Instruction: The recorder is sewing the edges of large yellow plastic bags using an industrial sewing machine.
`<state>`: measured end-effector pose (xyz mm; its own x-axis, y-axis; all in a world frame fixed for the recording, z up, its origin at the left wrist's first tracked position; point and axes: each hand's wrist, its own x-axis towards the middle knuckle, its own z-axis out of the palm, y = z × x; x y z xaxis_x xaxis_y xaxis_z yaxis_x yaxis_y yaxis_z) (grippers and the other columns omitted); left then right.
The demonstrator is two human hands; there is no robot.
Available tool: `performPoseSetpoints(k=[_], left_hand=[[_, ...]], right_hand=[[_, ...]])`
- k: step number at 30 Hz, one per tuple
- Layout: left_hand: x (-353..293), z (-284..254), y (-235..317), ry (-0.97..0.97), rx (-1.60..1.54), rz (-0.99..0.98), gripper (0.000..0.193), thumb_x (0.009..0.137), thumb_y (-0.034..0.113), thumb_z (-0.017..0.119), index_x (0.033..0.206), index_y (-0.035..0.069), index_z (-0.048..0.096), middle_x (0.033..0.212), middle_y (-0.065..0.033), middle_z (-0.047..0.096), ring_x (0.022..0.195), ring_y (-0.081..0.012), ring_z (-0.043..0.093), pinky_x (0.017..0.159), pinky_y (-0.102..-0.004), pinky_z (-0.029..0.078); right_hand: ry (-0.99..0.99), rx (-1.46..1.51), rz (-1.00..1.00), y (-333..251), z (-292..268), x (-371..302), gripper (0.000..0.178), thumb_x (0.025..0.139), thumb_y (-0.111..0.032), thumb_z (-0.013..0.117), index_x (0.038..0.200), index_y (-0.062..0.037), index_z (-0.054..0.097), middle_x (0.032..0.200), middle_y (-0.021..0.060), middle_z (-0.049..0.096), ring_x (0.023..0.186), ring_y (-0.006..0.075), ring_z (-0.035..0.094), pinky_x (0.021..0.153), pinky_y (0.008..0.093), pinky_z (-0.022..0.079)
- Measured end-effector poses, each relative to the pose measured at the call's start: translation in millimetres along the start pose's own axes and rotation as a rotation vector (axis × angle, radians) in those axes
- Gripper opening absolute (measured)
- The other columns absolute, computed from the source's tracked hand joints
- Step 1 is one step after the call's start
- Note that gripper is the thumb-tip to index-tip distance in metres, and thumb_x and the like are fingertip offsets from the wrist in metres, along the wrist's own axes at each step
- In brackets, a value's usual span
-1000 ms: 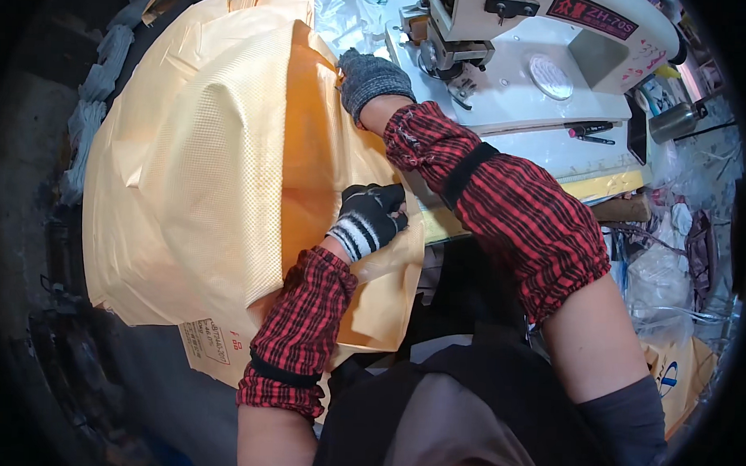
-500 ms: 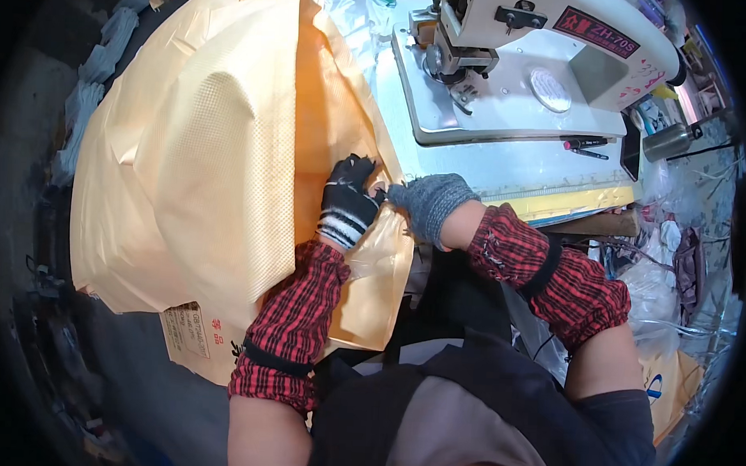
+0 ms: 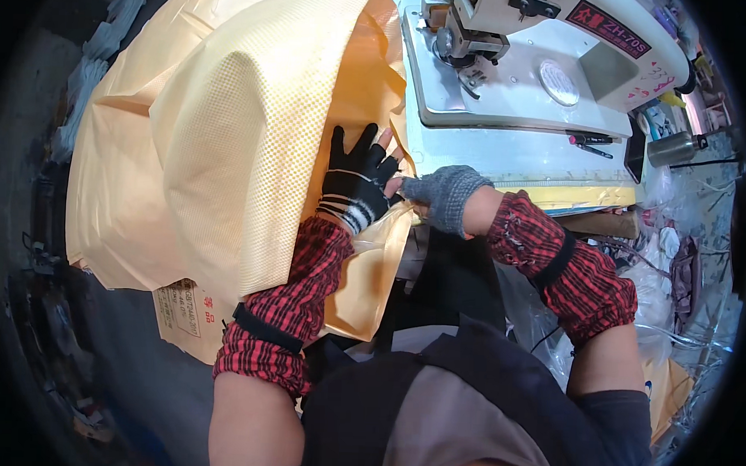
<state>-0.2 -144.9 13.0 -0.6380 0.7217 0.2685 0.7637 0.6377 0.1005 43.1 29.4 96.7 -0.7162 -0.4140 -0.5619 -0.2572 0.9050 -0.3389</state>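
A large yellow woven sack (image 3: 203,153) stands on my left, its mouth gaping toward the right. Inside that mouth lies my left hand (image 3: 358,181), in a black glove with white stripes. Its fingers are stretched out and spread against the sack's inner wall, some tips bare. My right hand (image 3: 446,198), in a grey knitted glove, is closed at the sack's right rim, thumb and fingers pinching the edge beside my left thumb. Its fingertips are partly hidden. Red-and-black checked sleeves cover both forearms.
A white sewing machine (image 3: 522,78) stands on the table beyond my hands. Pens (image 3: 590,144), a dark phone (image 3: 635,150) and a metal bottle (image 3: 674,149) lie to its right. A yellow strip (image 3: 555,197) runs along the table's near edge. Plastic bags (image 3: 655,284) hang at the right.
My left hand's fingers have spread out and reached farther up inside the sack. The sack's upper rim has swung right and opened wider. My right hand has shifted slightly right.
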Motion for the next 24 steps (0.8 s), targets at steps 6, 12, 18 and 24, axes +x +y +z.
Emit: performPoseSetpoints(k=[6, 12, 18, 24], left_hand=[[-5, 7, -2, 0.024, -0.011, -0.023, 0.042, 0.079, 0.033, 0.060, 0.117, 0.014, 0.058, 0.135, -0.0115, 0.041, 0.126, -0.0313, 0.032, 0.103, -0.0621, 0.014], [-1, 2, -3, -0.008, -0.020, 0.009, 0.044, 0.081, 0.035, 0.055, 0.118, 0.012, 0.056, 0.133, -0.0120, 0.042, 0.126, -0.0282, 0.033, 0.102, -0.0618, 0.012], [-6, -2, -5, -0.049, -0.037, 0.027, 0.057, 0.077, 0.040, 0.058, 0.127, 0.013, 0.048, 0.135, -0.0124, 0.039, 0.126, -0.0281, 0.034, 0.103, -0.0618, 0.011], [-6, 0, -3, -0.039, -0.034, 0.041, 0.058, 0.078, 0.041, 0.058, 0.127, 0.012, 0.048, 0.136, -0.0125, 0.039, 0.127, -0.0282, 0.033, 0.104, -0.0606, 0.011]], right_hand=[[0.306, 0.108, -0.019, 17, 34, 1, 0.022, 0.085, -0.030, 0.052, 0.101, -0.0151, 0.056, 0.073, 0.0135, 0.062, 0.066, 0.0285, 0.062, 0.063, 0.0409, 0.048], [0.500, 0.166, -0.096, 15, 49, -1, 0.018, 0.081, -0.026, 0.059, 0.092, -0.0121, 0.060, 0.076, 0.0134, 0.061, 0.071, 0.0319, 0.061, 0.063, 0.0396, 0.048], [0.550, 0.010, -0.227, 34, 59, 2, 0.012, 0.079, -0.023, 0.060, 0.083, -0.0119, 0.058, 0.072, 0.0107, 0.057, 0.070, 0.0309, 0.058, 0.060, 0.0408, 0.046], [0.517, -0.060, -0.266, 37, 52, -7, 0.018, 0.082, -0.028, 0.055, 0.089, -0.0123, 0.058, 0.078, 0.0112, 0.059, 0.077, 0.0306, 0.060, 0.063, 0.0413, 0.048]])
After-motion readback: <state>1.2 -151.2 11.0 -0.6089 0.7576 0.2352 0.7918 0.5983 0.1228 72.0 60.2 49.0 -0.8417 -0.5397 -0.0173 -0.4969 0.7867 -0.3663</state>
